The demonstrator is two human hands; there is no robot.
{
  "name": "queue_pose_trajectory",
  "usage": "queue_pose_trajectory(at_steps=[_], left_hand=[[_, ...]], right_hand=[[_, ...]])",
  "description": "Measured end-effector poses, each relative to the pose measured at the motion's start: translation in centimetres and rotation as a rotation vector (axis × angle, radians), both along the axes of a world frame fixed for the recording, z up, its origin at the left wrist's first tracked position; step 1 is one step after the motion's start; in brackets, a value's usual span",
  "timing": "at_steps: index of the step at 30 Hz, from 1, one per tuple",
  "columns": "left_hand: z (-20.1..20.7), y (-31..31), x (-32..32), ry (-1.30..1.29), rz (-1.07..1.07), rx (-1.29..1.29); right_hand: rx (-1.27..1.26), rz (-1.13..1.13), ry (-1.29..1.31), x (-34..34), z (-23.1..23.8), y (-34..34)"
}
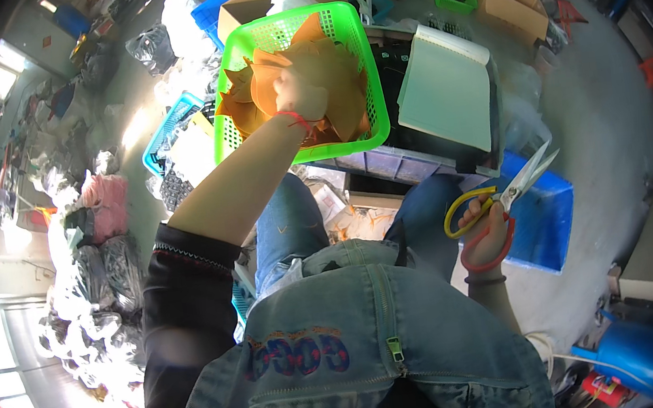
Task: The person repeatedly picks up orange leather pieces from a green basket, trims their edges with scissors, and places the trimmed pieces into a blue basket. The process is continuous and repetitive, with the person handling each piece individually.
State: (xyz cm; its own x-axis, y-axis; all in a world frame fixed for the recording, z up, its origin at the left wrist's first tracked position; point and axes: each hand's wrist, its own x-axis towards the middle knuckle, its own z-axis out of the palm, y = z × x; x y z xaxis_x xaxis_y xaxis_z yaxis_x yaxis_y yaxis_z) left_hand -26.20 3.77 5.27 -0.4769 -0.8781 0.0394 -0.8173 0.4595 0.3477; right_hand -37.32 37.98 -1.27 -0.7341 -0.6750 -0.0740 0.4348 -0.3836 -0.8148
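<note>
A bright green plastic basket (376,84) stands in front of me, holding a pile of orange-brown pointed pieces (344,92) that look like thin sheet or felt. My left hand (299,97) reaches in over this pile and touches it. Motion blurs its fingers, so their grip does not show. Out to the right, my right hand (488,235) is closed around the handles of a pair of scissors (527,177), one loop yellow and the other red. The blades stand apart, pointing away from me to the upper right, with nothing between them.
A pale green pad (443,92) lies right of the basket, above a purple crate (411,162). A blue bin (546,230) is below the scissors. Cardboard boxes (510,6) stand at the far right. A blue basket (163,134) and bagged bundles (106,198) are on the left.
</note>
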Motion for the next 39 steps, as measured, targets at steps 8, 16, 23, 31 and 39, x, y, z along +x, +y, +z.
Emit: queue_pose_trajectory(at_steps=[8, 16, 23, 31, 39], left_hand=[[-0.3, 0.8, -1.6, 0.379, -0.068, 0.237], [4.6, 4.5, 4.3, 1.571, -0.291, 1.013], [5.7, 8.0, 8.7, 1.493, -0.454, 1.252], [2.7, 10.8, 10.9, 1.629, -0.492, 1.023], [0.8, 11.0, 12.5, 1.888, -0.527, 1.208]], right_hand=[[-0.016, 0.031, -0.017, 0.9, 1.3, -1.2], [0.035, 0.227, 0.290, 0.5, 5.5, -3.5], [-0.123, 0.506, 0.316, 3.7, 11.1, -11.3], [-0.195, 0.477, 0.346, 10.9, 12.7, -15.4], [-0.180, 0.555, 0.323, 12.0, 11.5, -16.3]])
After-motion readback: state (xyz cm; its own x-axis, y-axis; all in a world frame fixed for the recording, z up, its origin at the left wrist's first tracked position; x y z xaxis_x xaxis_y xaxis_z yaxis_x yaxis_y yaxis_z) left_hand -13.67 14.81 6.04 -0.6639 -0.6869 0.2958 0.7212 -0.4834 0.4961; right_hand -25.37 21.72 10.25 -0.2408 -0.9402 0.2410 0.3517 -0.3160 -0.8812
